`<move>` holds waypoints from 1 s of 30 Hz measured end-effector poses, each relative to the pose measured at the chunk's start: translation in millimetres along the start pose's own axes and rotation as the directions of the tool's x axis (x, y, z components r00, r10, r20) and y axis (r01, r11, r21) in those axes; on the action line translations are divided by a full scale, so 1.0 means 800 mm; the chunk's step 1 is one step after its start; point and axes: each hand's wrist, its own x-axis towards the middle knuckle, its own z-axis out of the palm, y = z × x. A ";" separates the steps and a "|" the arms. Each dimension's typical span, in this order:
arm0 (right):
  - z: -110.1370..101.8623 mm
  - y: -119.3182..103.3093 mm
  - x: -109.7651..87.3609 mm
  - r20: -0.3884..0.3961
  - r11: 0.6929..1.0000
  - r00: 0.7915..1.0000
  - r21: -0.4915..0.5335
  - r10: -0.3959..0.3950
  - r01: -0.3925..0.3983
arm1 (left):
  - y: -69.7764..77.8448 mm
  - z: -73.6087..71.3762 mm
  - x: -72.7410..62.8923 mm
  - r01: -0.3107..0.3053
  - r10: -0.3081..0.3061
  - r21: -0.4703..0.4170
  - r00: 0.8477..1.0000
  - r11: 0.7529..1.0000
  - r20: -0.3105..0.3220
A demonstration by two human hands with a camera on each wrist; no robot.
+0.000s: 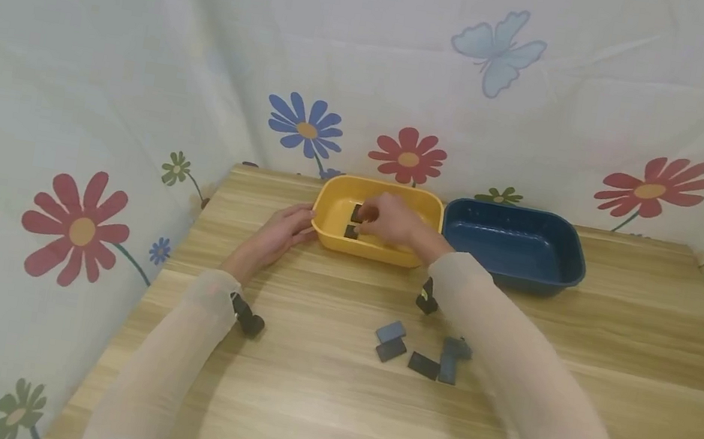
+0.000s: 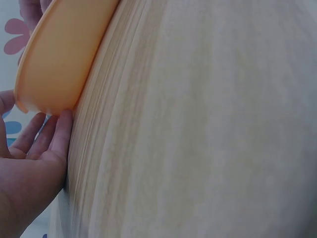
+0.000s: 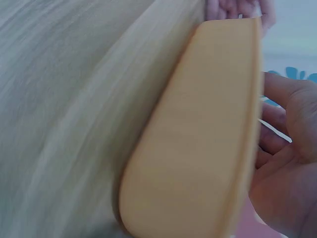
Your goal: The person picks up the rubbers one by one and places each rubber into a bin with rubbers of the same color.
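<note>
My left hand rests against the left end of the yellow bin. In the left wrist view its fingers reach the bin's wall, fairly straight. My right hand is inside the bin, fingers curved and thumb apart from them. Two small dark tiles lie by its fingertips, an upper one and a lower one. I cannot tell whether the right hand grips either. In the right wrist view the bin's wall hides those fingertips.
A dark blue bin stands right beside the yellow one. Nearer me, several dark rectangular tiles lie on the wooden table, some touching or overlapping. A flower-print cloth hangs behind and to the left.
</note>
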 end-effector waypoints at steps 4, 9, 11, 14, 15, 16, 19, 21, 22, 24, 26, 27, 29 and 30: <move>-0.013 -0.011 -0.019 -0.011 0.998 0.998 -0.035 -0.058 0.058 | 0.003 -0.004 0.000 0.001 -0.001 0.003 1.000 1.000 -0.006; -0.019 -0.024 -0.056 0.003 0.979 0.986 -0.119 -0.165 0.164 | 0.001 -0.008 0.003 0.004 -0.004 -0.001 1.000 1.000 -0.004; -0.016 -0.026 -0.075 0.007 0.971 0.980 -0.135 -0.200 0.199 | 0.000 -0.009 0.004 0.003 -0.003 0.001 1.000 1.000 -0.001; -0.009 -0.026 -0.106 0.015 0.958 0.966 -0.126 -0.258 0.258 | -0.002 -0.007 0.005 0.004 -0.004 0.002 1.000 1.000 0.000; -0.006 -0.025 -0.116 0.019 0.957 0.964 -0.113 -0.267 0.267 | -0.002 -0.007 0.004 0.004 -0.004 0.006 1.000 1.000 0.000; -0.003 -0.023 -0.126 0.022 0.951 0.957 -0.107 -0.289 0.290 | -0.002 -0.006 0.004 0.002 -0.002 0.010 1.000 1.000 -0.001; 0.004 -0.016 -0.156 0.043 0.943 0.946 -0.074 -0.322 0.325 | -0.002 -0.005 0.005 -0.004 0.004 0.013 1.000 1.000 -0.002; 0.010 -0.010 -0.175 0.053 0.938 0.941 -0.070 -0.335 0.338 | -0.002 -0.004 0.005 -0.008 0.008 0.023 1.000 1.000 0.000; 0.013 -0.007 -0.184 0.063 0.938 0.940 -0.067 -0.336 0.340 | -0.003 -0.003 0.006 -0.009 0.009 0.023 1.000 1.000 0.002; 0.020 -0.002 -0.203 0.089 0.943 0.943 -0.067 -0.321 0.327 | -0.004 -0.002 0.006 -0.009 0.009 0.023 1.000 1.000 0.007; 0.025 0.003 -0.217 0.114 0.946 0.946 -0.079 -0.304 0.313 | -0.004 -0.003 0.005 -0.008 0.007 0.022 1.000 1.000 0.009; 0.028 0.006 -0.223 0.124 0.947 0.946 -0.083 -0.300 0.311 | -0.003 -0.003 0.005 -0.006 0.006 0.020 1.000 1.000 0.009; 0.034 0.010 -0.233 0.130 0.951 0.951 -0.096 -0.282 0.295 | -0.002 -0.003 0.004 -0.005 0.005 0.015 1.000 1.000 0.007; 0.037 0.012 -0.237 0.126 0.950 0.951 -0.101 -0.282 0.295 | -0.002 -0.003 0.004 -0.004 0.004 0.016 1.000 1.000 0.006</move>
